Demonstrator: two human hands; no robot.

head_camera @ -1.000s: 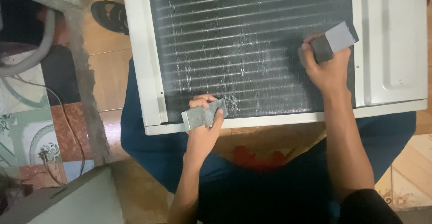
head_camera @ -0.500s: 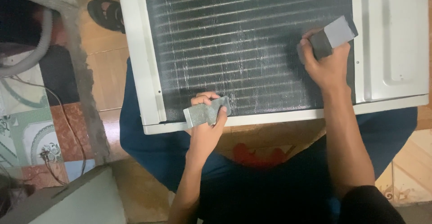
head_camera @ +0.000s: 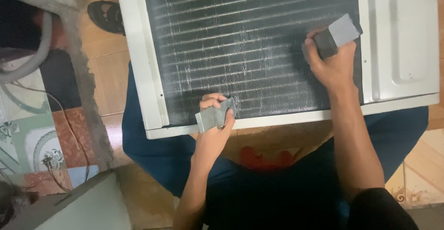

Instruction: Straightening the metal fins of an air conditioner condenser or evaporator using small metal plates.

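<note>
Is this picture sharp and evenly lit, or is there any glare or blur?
Head view: mostly sharp; soft light glints off the dark finned coil; the white casing looks bright, not blown out; the left hand and right hand show little blur; the lower foreground falls dark.

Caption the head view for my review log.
Left hand and right hand each press a grey rectangular block against a white-framed dark finned coil.

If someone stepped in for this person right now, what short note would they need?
Left hand: grips a flat grey comb-like tool at the lower edge of the dark finned coil.
Right hand: holds a grey block against the coil's right side.
The coil sits in a white casing resting across the person's lap.
Done: cannot tell; many fins look bent and pale-streaked.
Left: most of the coil face, by the look of it.
</note>
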